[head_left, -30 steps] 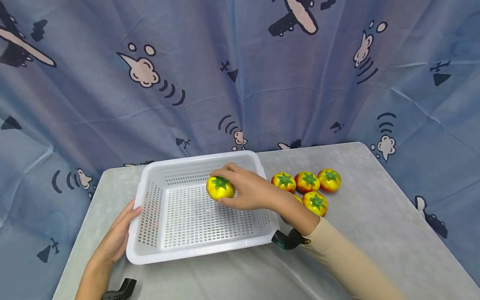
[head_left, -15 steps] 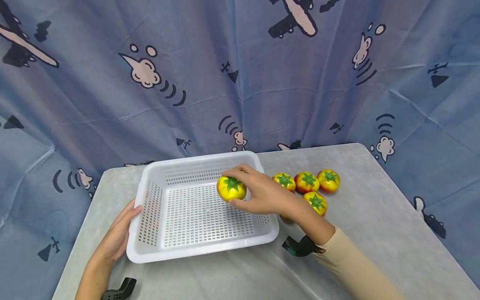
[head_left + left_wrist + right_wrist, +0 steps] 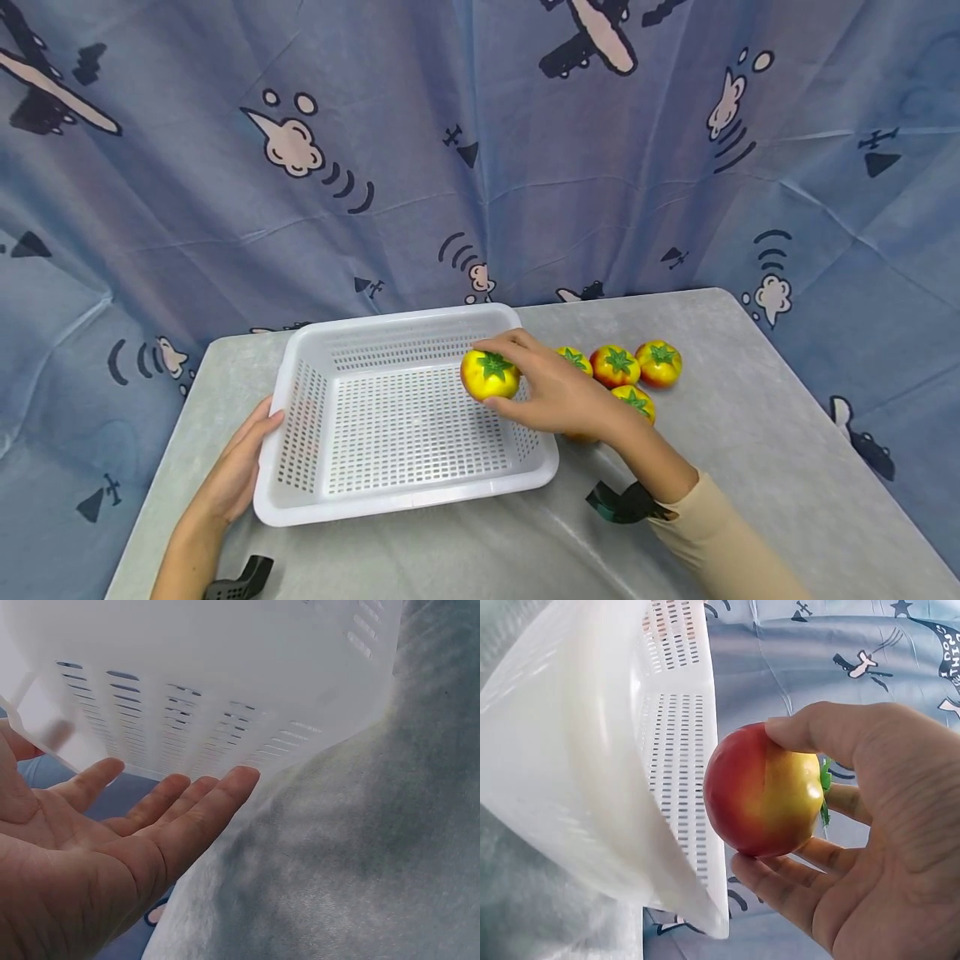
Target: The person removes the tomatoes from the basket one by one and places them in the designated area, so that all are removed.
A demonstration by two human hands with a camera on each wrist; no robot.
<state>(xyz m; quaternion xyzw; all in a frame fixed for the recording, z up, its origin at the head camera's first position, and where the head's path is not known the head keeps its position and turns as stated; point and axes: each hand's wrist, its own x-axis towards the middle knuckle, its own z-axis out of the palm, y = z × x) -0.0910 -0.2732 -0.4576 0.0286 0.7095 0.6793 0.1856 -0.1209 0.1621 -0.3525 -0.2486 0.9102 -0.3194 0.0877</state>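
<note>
My right hand point(image 3: 562, 387) holds a yellow-and-red tomato point(image 3: 486, 379) with a green star-shaped top over the right part of a white plastic basket point(image 3: 405, 503). In the right wrist view, the thumb lies on one side of the tomato point(image 3: 757, 795) and the fingers are round the other, close beside the basket's wall. At the basket's left end, my left hand point(image 3: 243, 467) grips the rim, thumb over the edge. The left wrist view shows its fingers point(image 3: 202, 817) against the slotted outer wall point(image 3: 195, 645). No tomato shows inside the basket.
Several more tomatoes point(image 3: 615, 365) stand grouped on the grey table point(image 3: 750, 433) right of the basket, some partly hidden by my right hand and forearm. A blue patterned curtain point(image 3: 420, 167) hangs behind the table.
My right hand has moved to the right with the tomato, from over the basket's middle to near its right wall. The left hand and basket have stayed put.
</note>
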